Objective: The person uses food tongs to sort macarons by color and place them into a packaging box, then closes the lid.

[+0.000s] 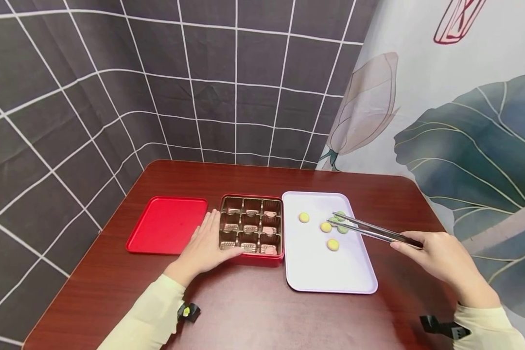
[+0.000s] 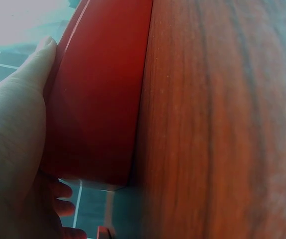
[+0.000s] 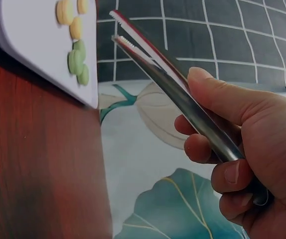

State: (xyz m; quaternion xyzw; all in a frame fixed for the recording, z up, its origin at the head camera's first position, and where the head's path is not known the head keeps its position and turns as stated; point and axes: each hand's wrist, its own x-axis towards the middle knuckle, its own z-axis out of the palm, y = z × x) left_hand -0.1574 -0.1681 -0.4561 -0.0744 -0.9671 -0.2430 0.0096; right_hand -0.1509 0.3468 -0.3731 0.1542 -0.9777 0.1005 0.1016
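My left hand [image 1: 207, 243] lies along the left side of a red box [image 1: 258, 260], fingers straight and thumb across its front corner. A brown-gold plastic insert [image 1: 250, 222] with square compartments lines the box. My right hand [image 1: 442, 257] grips a pair of metal tongs [image 3: 178, 94], fingers wrapped round the handle end. The tongs' tips are parted and nothing is pinched between them. In the head view they overlap the green macarons [image 1: 343, 228] on the white tray [image 1: 315, 272]. Three yellow macarons [image 1: 332, 244] lie on the same tray, left of and below the green ones.
A red lid [image 1: 170, 226] lies flat on the brown wooden table [image 1: 245, 311], left of the box. The tray stands right beside the box's right side. Behind the table hang a dark gridded curtain [image 1: 253, 63] and a white one with a plant print [image 1: 485, 146].
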